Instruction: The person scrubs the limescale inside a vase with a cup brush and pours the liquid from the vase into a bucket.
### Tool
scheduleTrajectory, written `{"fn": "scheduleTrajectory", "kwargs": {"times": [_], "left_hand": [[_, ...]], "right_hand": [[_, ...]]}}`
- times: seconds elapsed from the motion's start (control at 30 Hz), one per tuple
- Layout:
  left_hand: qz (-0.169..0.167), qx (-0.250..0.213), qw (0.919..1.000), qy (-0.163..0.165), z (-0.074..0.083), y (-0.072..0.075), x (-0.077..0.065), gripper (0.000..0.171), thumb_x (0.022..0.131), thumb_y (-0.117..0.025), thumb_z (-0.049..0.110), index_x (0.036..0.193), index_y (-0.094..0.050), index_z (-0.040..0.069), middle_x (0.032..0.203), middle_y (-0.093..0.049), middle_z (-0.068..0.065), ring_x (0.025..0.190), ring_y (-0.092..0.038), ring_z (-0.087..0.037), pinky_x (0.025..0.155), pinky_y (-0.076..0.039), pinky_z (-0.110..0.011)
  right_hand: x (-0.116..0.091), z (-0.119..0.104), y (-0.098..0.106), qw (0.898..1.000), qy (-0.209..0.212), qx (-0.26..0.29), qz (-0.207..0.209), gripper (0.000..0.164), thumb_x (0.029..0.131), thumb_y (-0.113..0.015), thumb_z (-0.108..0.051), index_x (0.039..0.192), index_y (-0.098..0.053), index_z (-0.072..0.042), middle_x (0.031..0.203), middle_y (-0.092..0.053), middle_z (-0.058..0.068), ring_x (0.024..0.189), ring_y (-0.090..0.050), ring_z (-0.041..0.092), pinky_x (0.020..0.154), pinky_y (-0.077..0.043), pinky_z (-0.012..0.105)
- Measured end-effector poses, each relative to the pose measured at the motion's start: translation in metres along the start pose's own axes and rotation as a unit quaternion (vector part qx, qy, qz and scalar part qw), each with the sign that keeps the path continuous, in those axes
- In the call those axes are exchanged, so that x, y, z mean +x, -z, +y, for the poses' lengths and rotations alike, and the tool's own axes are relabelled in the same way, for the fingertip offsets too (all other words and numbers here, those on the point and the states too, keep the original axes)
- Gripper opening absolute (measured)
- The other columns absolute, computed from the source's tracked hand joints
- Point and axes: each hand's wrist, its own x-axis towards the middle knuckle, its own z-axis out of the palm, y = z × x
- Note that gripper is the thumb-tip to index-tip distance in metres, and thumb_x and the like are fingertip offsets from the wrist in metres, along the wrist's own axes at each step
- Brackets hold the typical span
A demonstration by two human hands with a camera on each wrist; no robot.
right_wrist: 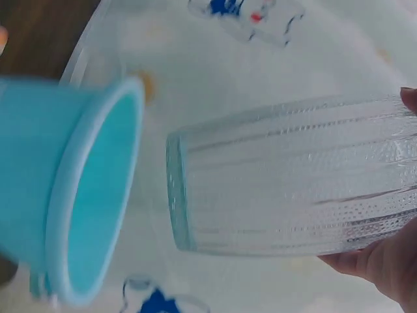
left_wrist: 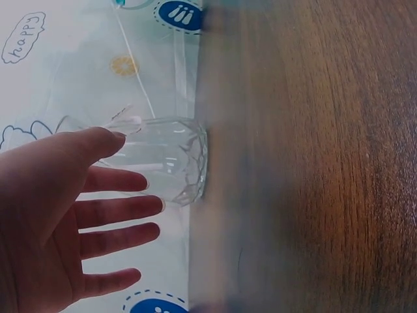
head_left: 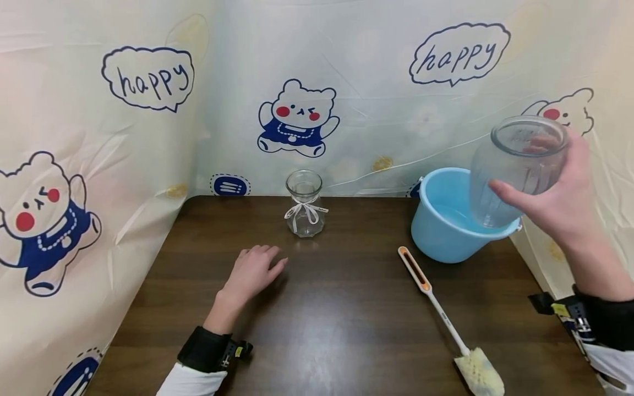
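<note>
Gripping a likely slick, fragile glass jar (head_left: 502, 164), best held mid-body, is the right hand (head_left: 562, 206), the left hand (head_left: 253, 270) spread-fingered.

Cartoon-printed sheet (head_left: 371, 55) behind brown table (head_left: 342, 308)

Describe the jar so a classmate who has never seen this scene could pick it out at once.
Find the brown table, then the blue bucket at its far right. Above the bucket, the right hand holds the clear jar. Unlike the vase, which stands on the table with a white bow, the jar is held up and shows no bow.
</note>
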Motion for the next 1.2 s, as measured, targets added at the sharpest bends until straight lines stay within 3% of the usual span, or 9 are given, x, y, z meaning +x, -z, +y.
{"fn": "scheduleTrajectory", "kwargs": {"times": [0.13, 0.23, 0.37, 0.47, 0.53, 0.67, 0.87, 1.2], "left_hand": [[0.003, 0.002, 1.0, -0.001, -0.001, -0.001, 0.0, 0.037, 0.101, -0.069, 0.034, 0.122, -0.074, 0.005, 0.117, -0.075, -0.015, 0.109, -0.068, -0.037, 0.093, -0.051, -0.061], [0.002, 0.004, 1.0, 0.0, -0.002, -0.002, 0.0, 0.037, 0.101, -0.069, 0.034, 0.122, -0.074, 0.004, 0.117, -0.075, -0.015, 0.109, -0.068, -0.037, 0.093, -0.051, -0.061], [-0.001, 0.001, 1.0, 0.001, -0.003, -0.001, 0.0, 0.038, 0.101, -0.069, 0.034, 0.123, -0.073, 0.004, 0.118, -0.074, -0.016, 0.109, -0.068, -0.037, 0.093, -0.051, -0.061], [-0.001, -0.001, 1.0, 0.003, -0.003, -0.001, 0.0, 0.038, 0.101, -0.068, 0.035, 0.123, -0.073, 0.004, 0.118, -0.074, -0.016, 0.11, -0.068, -0.038, 0.093, -0.052, -0.061], [0.0, -0.001, 1.0, 0.004, -0.004, -0.001, -0.001, 0.038, 0.101, -0.068, 0.034, 0.123, -0.073, 0.004, 0.118, -0.074, -0.016, 0.11, -0.068, -0.038, 0.093, -0.052, -0.061], [0.0, 0.002, 1.0, 0.001, -0.004, -0.001, -0.002, 0.038, 0.101, -0.068, 0.034, 0.123, -0.073, 0.004, 0.118, -0.074, -0.016, 0.111, -0.067, -0.039, 0.093, -0.052, -0.062], [0.002, 0.008, 1.0, -0.001, -0.005, -0.003, -0.002, 0.037, 0.101, -0.068, 0.034, 0.123, -0.073, 0.004, 0.117, -0.074, -0.016, 0.109, -0.068, -0.038, 0.091, -0.052, -0.061], [-0.009, 0.001, 1.0, 0.003, -0.004, -0.004, -0.002, 0.039, 0.101, -0.068, 0.035, 0.124, -0.073, 0.004, 0.119, -0.074, -0.016, 0.111, -0.068, -0.037, 0.093, -0.052, -0.061]], "right_hand": [[0.011, 0.02, 0.01, 0.996, 0.022, -0.081, -0.017, 0.106, 0.069, -0.089, -0.001, 0.158, -0.037, -0.027, 0.149, -0.048, 0.001, 0.132, -0.039, 0.013, 0.109, -0.032, 0.028], [0.018, 0.036, 0.015, 0.986, 0.045, -0.153, -0.042, 0.107, 0.066, -0.09, -0.004, 0.159, -0.038, -0.017, 0.148, -0.045, 0.021, 0.135, -0.037, 0.03, 0.112, -0.032, 0.045], [0.026, 0.055, 0.017, 0.961, 0.086, -0.246, -0.086, 0.114, 0.06, -0.092, -0.011, 0.157, -0.032, -0.001, 0.142, -0.042, 0.039, 0.128, -0.037, 0.053, 0.103, -0.035, 0.072], [0.033, 0.069, 0.013, 0.941, 0.091, -0.302, -0.123, 0.117, 0.062, -0.094, -0.015, 0.159, -0.03, -0.001, 0.144, -0.039, 0.042, 0.126, -0.038, 0.06, 0.095, -0.039, 0.08], [0.036, 0.078, 0.01, 0.93, 0.084, -0.323, -0.151, 0.116, 0.066, -0.095, -0.016, 0.161, -0.028, -0.004, 0.146, -0.038, 0.042, 0.125, -0.038, 0.062, 0.092, -0.04, 0.082], [0.039, 0.095, 0.008, 0.909, 0.113, -0.353, -0.192, 0.112, 0.067, -0.096, -0.019, 0.159, -0.034, -0.009, 0.145, -0.039, 0.042, 0.125, -0.039, 0.063, 0.096, -0.038, 0.082], [0.038, 0.114, 0.004, 0.858, 0.18, -0.418, -0.237, 0.108, 0.063, -0.1, -0.025, 0.151, -0.039, -0.012, 0.141, -0.04, 0.042, 0.125, -0.039, 0.063, 0.097, -0.035, 0.08], [0.035, 0.129, -0.002, 0.823, 0.247, -0.438, -0.264, 0.11, 0.051, -0.105, -0.021, 0.145, -0.049, -0.015, 0.136, -0.046, 0.038, 0.123, -0.042, 0.06, 0.099, -0.035, 0.078]]}}
